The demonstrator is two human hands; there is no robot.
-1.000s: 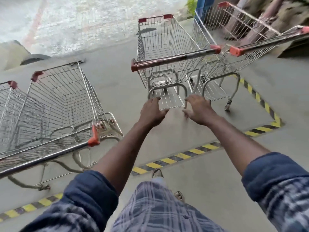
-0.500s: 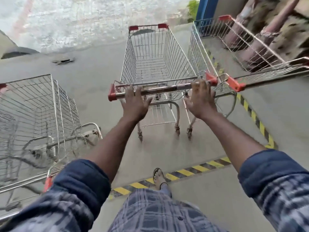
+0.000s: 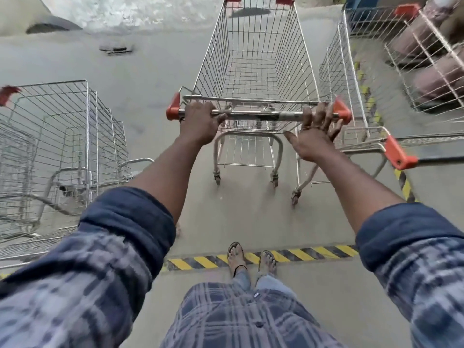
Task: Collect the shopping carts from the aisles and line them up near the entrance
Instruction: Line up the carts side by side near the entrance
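Middle cart [image 3: 251, 59] handle [image 3: 258, 115] is gripped by left hand [image 3: 198, 124]; right hand [image 3: 313, 138] is laid over it, fingers spread, thumb off. Left cart [image 3: 62, 121] and right cart [image 3: 351, 84] are parked alongside.

Nothing legible shows here: no word, brand, number or label can be made out. The silver metal handle bar [image 3: 258, 114] of the middle wire shopping cart [image 3: 253, 59], capped in orange plastic at both ends, carries a dark patch near its middle, too blurred to tell any lettering. The only sign-like marking is the yellow-and-black diagonally striped hazard tape [image 3: 298, 254] on the grey concrete floor [image 3: 150, 79]. One strip runs across near the lower edge, another along the right edge beneath the right-hand wire cart [image 3: 336, 79]; it bears no words.
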